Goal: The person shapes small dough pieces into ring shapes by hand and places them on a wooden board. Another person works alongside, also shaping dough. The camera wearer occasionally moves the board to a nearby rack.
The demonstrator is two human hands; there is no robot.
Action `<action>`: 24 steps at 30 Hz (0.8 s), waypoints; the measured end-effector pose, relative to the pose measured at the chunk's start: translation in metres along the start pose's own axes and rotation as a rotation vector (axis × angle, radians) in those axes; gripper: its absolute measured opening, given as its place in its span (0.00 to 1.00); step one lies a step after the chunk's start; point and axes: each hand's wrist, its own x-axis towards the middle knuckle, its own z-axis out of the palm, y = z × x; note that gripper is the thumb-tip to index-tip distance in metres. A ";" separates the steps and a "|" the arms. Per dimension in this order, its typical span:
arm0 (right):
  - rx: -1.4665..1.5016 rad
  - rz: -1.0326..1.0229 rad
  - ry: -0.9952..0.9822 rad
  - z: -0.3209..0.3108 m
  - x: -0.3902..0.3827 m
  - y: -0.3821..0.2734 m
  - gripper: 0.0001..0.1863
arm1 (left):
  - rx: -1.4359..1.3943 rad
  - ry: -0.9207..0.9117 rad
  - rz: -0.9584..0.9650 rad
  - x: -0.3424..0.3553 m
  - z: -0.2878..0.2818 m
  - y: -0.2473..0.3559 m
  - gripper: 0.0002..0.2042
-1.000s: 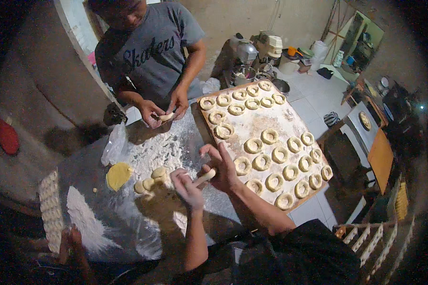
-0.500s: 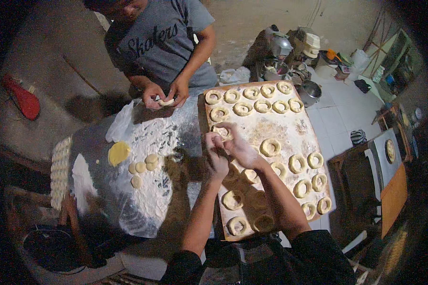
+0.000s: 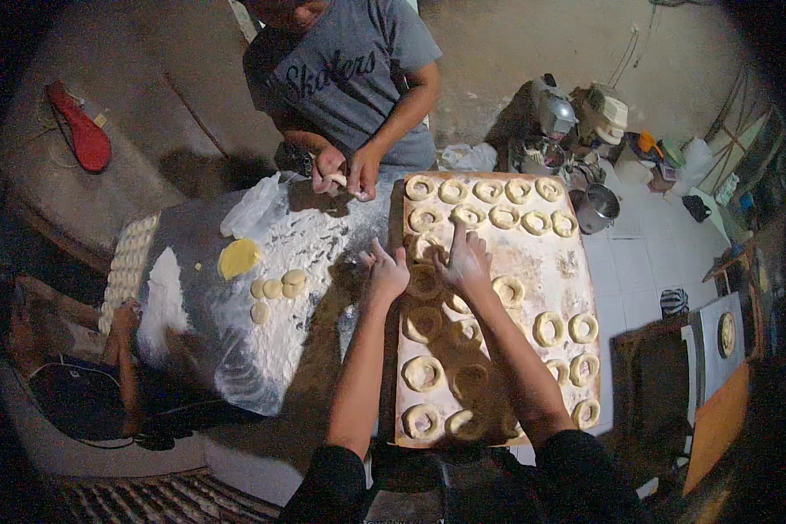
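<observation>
Both my hands hover over the left part of a floured wooden board (image 3: 533, 262) that bears rows of pale dough rings. My left hand (image 3: 386, 272) is at the board's left edge, fingers spread and holding nothing. My right hand (image 3: 468, 264) is open above the board, its index finger reaching to the edge of a dough ring (image 3: 470, 216); whether it touches cannot be told. Between my hands lies another dough ring (image 3: 425, 246), flat on the board. Shadow from my arms darkens several rings nearer to me.
Left of the board, a dark table (image 3: 210, 323) carries scattered flour (image 3: 297, 262), small dough balls (image 3: 272, 287) and a yellow disc (image 3: 238, 258). Across it, a co-worker's hands (image 3: 345, 173) hold a dough piece. Another person's arm (image 3: 124, 349) is at the lower left. A metal pot (image 3: 597, 208) stands right.
My hands have come apart and off the dough ring they were around, which now lies on the board. The view has shifted. Another person's arm has appeared at the lower left.
</observation>
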 end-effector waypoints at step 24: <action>0.211 -0.590 -0.293 0.178 0.044 -0.210 0.14 | -0.389 0.225 0.041 -0.061 -0.107 -0.201 0.28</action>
